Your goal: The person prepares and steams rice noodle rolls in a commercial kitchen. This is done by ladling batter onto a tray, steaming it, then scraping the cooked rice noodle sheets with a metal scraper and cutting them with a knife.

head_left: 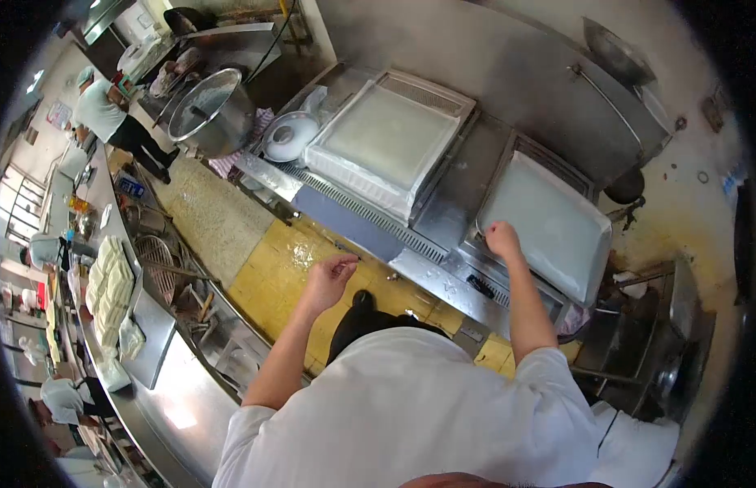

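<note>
My right hand (501, 238) is closed at the near left corner of a shallow rectangular tray (549, 220) lined with pale cloth or film, its surface smooth and whitish. A thin edge or strip shows beside the knuckles; what the fingers hold is hidden. My left hand (329, 281) hangs in the air over the yellow floor, in front of the steel counter, its fingers loosely bent and nothing visible in them. Farther left on the counter, a second framed tray (394, 134) has a similar pale surface and white lining over its sides.
A round lid (289, 137) and a large metal pot (211, 114) stand left of the trays. Behind my left side runs a steel table (183, 403) with stacked pale packages (110, 293). A co-worker (106, 110) stands at the far end of the aisle. The yellow floor (284, 272) looks wet.
</note>
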{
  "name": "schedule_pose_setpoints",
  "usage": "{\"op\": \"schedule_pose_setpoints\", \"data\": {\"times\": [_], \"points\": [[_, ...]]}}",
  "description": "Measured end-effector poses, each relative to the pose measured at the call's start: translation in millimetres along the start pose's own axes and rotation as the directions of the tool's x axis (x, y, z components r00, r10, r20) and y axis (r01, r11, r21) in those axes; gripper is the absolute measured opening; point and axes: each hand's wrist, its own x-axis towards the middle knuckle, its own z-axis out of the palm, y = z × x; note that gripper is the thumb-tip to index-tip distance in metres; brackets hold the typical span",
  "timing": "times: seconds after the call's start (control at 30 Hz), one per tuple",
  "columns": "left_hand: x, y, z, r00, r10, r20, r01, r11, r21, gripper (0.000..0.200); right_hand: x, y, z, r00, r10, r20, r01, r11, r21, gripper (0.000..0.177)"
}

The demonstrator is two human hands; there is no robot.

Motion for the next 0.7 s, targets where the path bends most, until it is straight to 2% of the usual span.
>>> {"op": "schedule_pose_setpoints", "data": {"times": [0.1, 0.13, 0.2, 0.23, 0.3, 0.33, 0.37, 0.4, 0.43, 0.47, 0.5, 0.57, 0.63, 0.7], "points": [[53, -19, -8, 0.995, 0.090, -0.043, -0.092, 0.995, -0.033, 0.022, 7, 19, 19, 0.999, 0.026, 0.048, -0.022, 0.997, -0.079, 0.032], [91, -28, -15, 0.996, 0.088, -0.009, -0.088, 0.996, -0.035, 0.022, 12, 8, 7, 0.997, 0.061, 0.051, -0.056, 0.995, -0.083, 0.032], [151, -42, -34, 0.991, 0.111, -0.075, -0.115, 0.992, -0.057, 0.022, 15, -37, -33, 0.985, 0.168, 0.051, -0.164, 0.984, -0.076, 0.027], [188, -36, -44, 0.991, 0.121, -0.061, -0.125, 0.990, -0.062, 0.022, 37, -43, -37, 0.982, 0.182, 0.040, -0.179, 0.981, -0.078, 0.027], [252, -30, -64, 0.959, 0.232, -0.163, -0.224, 0.972, 0.065, 0.025, 76, -53, -39, 0.989, 0.097, -0.107, -0.089, 0.993, 0.083, 0.026], [295, -41, -73, 0.951, 0.249, -0.184, -0.228, 0.965, 0.125, 0.027, 102, -59, -38, 0.988, 0.113, -0.107, -0.106, 0.992, 0.074, 0.026], [327, -32, -80, 0.945, 0.230, -0.232, -0.188, 0.964, 0.189, 0.026, 128, -64, -36, 0.987, 0.071, -0.146, -0.047, 0.986, 0.162, 0.026], [367, -39, -87, 0.947, 0.231, -0.224, -0.196, 0.966, 0.168, 0.026, 154, -70, -34, 0.982, 0.031, -0.187, 0.016, 0.970, 0.244, 0.026], [408, -47, -90, 0.944, 0.195, -0.267, -0.148, 0.971, 0.187, 0.029, 180, -80, -31, 0.983, 0.045, -0.177, -0.003, 0.973, 0.232, 0.026], [432, -27, -98, 0.948, 0.188, -0.257, -0.119, 0.958, 0.262, 0.032, 205, -93, -26, 0.981, 0.067, -0.185, -0.020, 0.969, 0.247, 0.030], [466, -33, -97, 0.925, 0.248, -0.288, -0.175, 0.951, 0.256, 0.030, 231, -102, -21, 0.977, 0.087, -0.194, -0.034, 0.964, 0.262, 0.034], [527, -29, -98, 0.936, 0.255, -0.244, -0.159, 0.922, 0.353, 0.029, 284, -108, -3, 0.974, 0.100, -0.202, -0.048, 0.968, 0.245, 0.033], [583, -30, -89, 0.939, 0.252, -0.235, -0.160, 0.923, 0.350, 0.029, 325, -112, 15, 0.973, 0.107, -0.206, -0.057, 0.970, 0.236, 0.033], [626, -22, -79, 0.961, 0.222, -0.164, -0.137, 0.900, 0.414, 0.031, 353, -117, 32, 0.955, 0.115, -0.272, -0.073, 0.985, 0.159, 0.028]]}}
